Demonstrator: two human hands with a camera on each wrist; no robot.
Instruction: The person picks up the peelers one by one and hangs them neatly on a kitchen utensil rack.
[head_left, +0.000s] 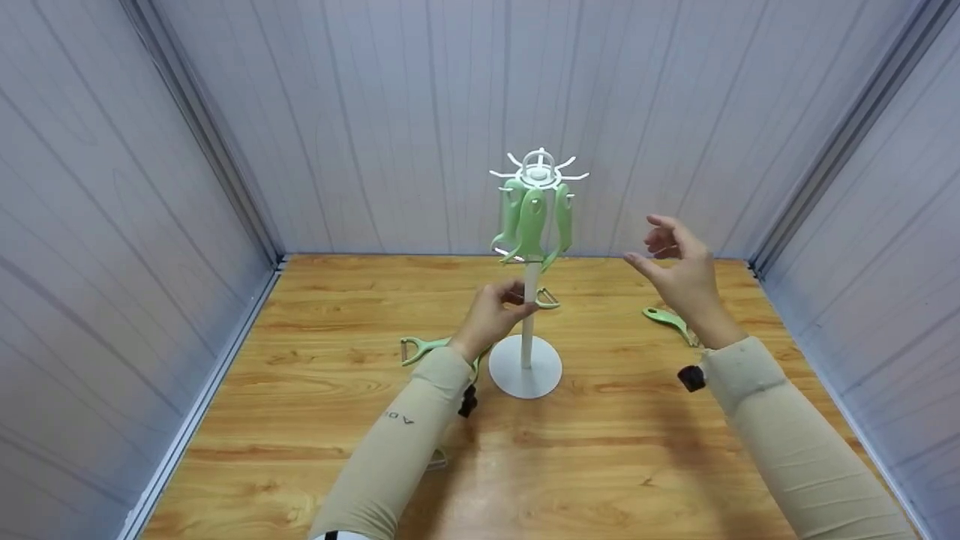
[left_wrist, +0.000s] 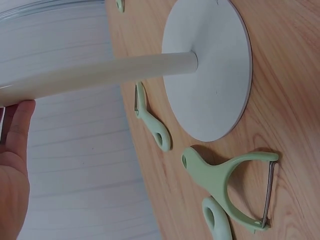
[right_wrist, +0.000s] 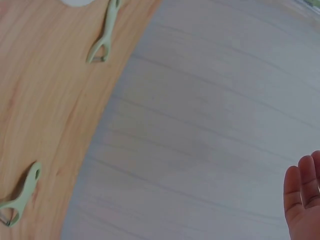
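A white hook stand with a round base stands upright on the table. Three green peelers hang from its hooks on the near side. My left hand holds the pole below them, thumb across the front; in the left wrist view its fingertips touch the pole. My right hand is raised in the air right of the stand, holding nothing, thumb apart from relaxed fingers. Under it on the table lies a green peeler.
Behind the pole lies another peeler. Left of the base, a peeler touches a second peeler. Part of a peeler shows beside my left forearm. Pale panel walls enclose the wooden table at back and sides.
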